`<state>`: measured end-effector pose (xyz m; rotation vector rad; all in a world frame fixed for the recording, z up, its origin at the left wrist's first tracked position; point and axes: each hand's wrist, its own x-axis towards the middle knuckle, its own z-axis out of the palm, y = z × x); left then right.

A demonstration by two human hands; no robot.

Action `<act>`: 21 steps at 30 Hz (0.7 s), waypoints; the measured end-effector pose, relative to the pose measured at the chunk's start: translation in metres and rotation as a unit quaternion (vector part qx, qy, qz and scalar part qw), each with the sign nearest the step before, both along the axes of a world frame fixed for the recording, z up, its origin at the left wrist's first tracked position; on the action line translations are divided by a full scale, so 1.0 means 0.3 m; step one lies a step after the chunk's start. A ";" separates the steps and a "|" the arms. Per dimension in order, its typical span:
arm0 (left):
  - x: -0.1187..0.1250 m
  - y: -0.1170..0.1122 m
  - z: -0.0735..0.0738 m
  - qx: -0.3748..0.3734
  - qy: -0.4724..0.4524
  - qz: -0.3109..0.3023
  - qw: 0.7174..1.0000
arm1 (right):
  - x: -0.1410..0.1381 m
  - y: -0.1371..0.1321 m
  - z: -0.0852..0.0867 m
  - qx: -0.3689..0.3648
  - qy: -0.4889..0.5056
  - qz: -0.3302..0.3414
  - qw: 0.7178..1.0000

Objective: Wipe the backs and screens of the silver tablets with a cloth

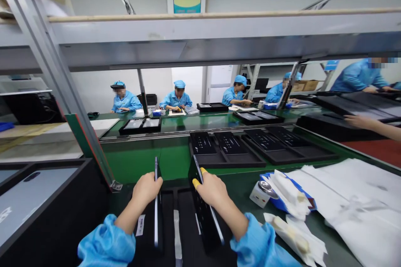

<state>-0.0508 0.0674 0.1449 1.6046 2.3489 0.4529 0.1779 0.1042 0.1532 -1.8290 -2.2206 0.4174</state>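
Observation:
My left hand grips a thin dark slab-shaped device standing on edge, with a silver side showing. My right hand, with yellow finger cots on its fingertips, grips a similar dark device by its upper edge, tilted with a silver rim showing. Both devices stand upright over a black tray with a white strip and a small white label on it. Blue sleeves cover both my forearms. The lower parts of the devices are partly lost against the black tray.
Black compartment trays lie on a green conveyor ahead. To the right are white sheets, a blue-and-white packet and a small white box. A co-worker's hand reaches in from the right. A metal shelf spans overhead.

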 end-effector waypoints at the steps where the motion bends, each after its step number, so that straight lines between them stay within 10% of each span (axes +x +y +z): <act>1: -0.006 0.015 0.000 -0.009 0.000 -0.001 1.000 | -0.001 0.023 -0.004 -0.012 0.009 0.005 1.000; 12: 0.052 -0.085 0.065 0.066 0.080 0.021 0.994 | 0.044 -0.030 0.012 0.033 0.062 -0.011 0.997; 21: 0.199 -0.350 -0.247 0.159 0.138 0.078 0.974 | 0.119 -0.274 -0.393 0.232 0.157 0.062 0.958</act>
